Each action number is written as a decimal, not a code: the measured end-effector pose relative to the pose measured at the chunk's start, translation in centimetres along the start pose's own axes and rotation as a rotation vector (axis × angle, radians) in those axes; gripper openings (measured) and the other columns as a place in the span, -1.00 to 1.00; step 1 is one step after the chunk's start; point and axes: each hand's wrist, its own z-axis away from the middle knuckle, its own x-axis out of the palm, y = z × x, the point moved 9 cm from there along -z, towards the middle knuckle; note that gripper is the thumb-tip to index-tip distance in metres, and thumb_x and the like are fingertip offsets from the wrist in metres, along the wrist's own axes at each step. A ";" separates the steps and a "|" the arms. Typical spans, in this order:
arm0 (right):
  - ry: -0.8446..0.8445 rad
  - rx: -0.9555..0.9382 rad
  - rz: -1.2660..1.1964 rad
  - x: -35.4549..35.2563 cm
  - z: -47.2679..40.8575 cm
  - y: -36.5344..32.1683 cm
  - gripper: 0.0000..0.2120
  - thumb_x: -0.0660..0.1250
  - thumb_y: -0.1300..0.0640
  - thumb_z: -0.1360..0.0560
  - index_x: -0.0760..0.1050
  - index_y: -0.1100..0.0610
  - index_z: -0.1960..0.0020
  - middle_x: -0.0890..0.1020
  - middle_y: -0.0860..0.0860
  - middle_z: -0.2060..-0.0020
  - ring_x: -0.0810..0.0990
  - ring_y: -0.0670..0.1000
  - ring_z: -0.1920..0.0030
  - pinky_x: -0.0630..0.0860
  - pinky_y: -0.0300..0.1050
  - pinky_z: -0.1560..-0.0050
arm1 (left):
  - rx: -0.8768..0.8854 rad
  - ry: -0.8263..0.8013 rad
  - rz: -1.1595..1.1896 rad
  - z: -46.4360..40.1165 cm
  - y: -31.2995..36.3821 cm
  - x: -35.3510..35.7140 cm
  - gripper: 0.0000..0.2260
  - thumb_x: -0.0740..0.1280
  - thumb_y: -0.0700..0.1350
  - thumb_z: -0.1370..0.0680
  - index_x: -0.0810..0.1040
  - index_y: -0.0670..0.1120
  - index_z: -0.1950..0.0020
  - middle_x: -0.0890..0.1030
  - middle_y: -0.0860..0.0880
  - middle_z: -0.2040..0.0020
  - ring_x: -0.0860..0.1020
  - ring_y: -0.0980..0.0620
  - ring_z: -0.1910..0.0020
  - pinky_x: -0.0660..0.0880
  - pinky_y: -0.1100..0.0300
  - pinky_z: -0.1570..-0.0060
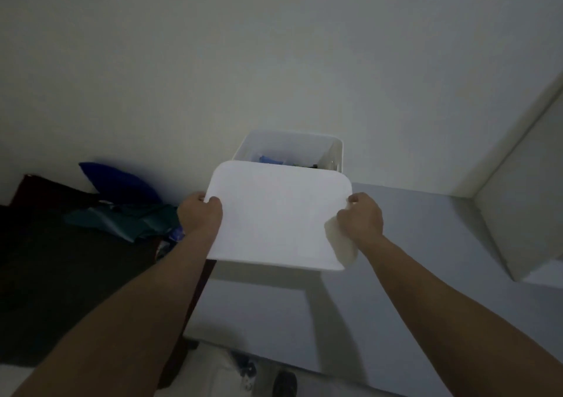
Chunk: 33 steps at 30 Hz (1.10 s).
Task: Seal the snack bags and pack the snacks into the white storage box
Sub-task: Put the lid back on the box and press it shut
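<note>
both hands, left hand (pixel 199 214) and right hand (pixel 362 215), i have clamped on the white lid's (pixel 278 223) side edges, just before the open white storage box (pixel 336 153).

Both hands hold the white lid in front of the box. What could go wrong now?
1. The lid hides most of the white storage box, so it may land crooked.
2. Snacks near the rim might stop it closing.
3. The left hand and right hand grip only the edges; it could slip.
</note>
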 end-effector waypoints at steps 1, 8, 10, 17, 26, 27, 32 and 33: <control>0.011 -0.017 0.004 -0.6 -0.8 -1.0 -0.60 0.28 0.25 -0.43 0.45 0.18 -0.27 0.53 0.16 -0.21 0.51 0.19 -0.20 0.44 -0.05 -0.16 | 0.024 -0.010 0.006 -0.8 1.2 0.5 -0.85 0.26 -0.21 -0.45 0.58 -0.25 0.14 0.58 -0.16 0.16 0.55 -0.13 0.15 0.42 0.13 0.15; 0.037 -0.022 0.024 -1.6 -7.8 -4.9 -0.72 0.25 0.34 -0.44 0.56 0.27 -0.12 0.60 0.22 -0.13 0.56 0.23 -0.14 0.48 -0.04 -0.14 | -0.004 -0.099 0.039 -6.6 6.5 5.3 -0.77 0.27 -0.25 -0.45 0.38 0.02 0.34 0.37 0.09 0.36 0.42 -0.01 0.15 0.31 0.20 0.10; 0.031 -0.002 0.023 -1.2 -9.8 -5.3 -0.71 0.23 0.33 -0.45 0.55 0.27 -0.14 0.59 0.23 -0.14 0.55 0.24 -0.15 0.47 -0.04 -0.15 | -0.002 -0.139 0.041 -8.2 7.2 7.0 -0.82 0.29 -0.24 -0.47 0.62 -0.15 -0.02 0.63 -0.06 0.04 0.55 -0.11 -0.04 0.41 0.19 -0.01; 0.012 0.061 0.031 1.3 -16.2 -6.3 -0.72 0.23 0.31 -0.46 0.56 0.26 -0.14 0.59 0.22 -0.14 0.56 0.23 -0.14 0.48 -0.05 -0.13 | -0.028 -0.244 0.036 -13.8 8.4 12.5 -0.59 0.35 -0.25 -0.42 0.53 -0.22 -0.28 0.57 -0.19 -0.26 0.56 -0.16 -0.20 0.49 0.05 -0.25; 0.000 0.095 0.042 4.2 -21.2 -6.3 -0.68 0.24 0.32 -0.45 0.56 0.24 -0.18 0.59 0.20 -0.17 0.54 0.21 -0.18 0.46 -0.08 -0.17 | -0.024 -0.332 -0.044 -17.8 8.0 17.1 -0.57 0.33 -0.26 -0.44 0.49 -0.24 -0.32 0.52 -0.18 -0.32 0.49 -0.16 -0.29 0.42 0.05 -0.33; 0.006 0.103 0.035 4.4 -21.5 -6.1 -0.67 0.24 0.32 -0.45 0.55 0.23 -0.20 0.58 0.19 -0.18 0.54 0.21 -0.19 0.45 -0.07 -0.19 | -0.019 -0.334 -0.057 -18.0 8.0 17.4 -0.57 0.32 -0.26 -0.44 0.49 -0.24 -0.32 0.52 -0.19 -0.33 0.49 -0.16 -0.29 0.41 0.07 -0.33; 0.035 0.111 0.018 5.6 -22.1 -5.1 -0.60 0.25 0.30 -0.43 0.52 0.18 -0.26 0.57 0.16 -0.22 0.52 0.20 -0.22 0.44 -0.04 -0.21 | 0.020 -0.305 -0.112 -18.8 7.7 18.0 -0.67 0.28 -0.30 -0.46 0.58 -0.18 -0.21 0.59 -0.14 -0.22 0.52 -0.16 -0.22 0.43 0.11 -0.24; 0.049 0.108 0.016 5.7 -22.1 -5.0 -0.60 0.24 0.30 -0.43 0.51 0.18 -0.26 0.57 0.15 -0.22 0.52 0.20 -0.22 0.43 -0.04 -0.21 | 0.023 -0.302 -0.122 -18.9 7.4 18.0 -0.77 0.27 -0.31 -0.45 0.62 -0.10 -0.02 0.63 -0.09 -0.04 0.53 -0.15 -0.11 0.45 0.13 -0.12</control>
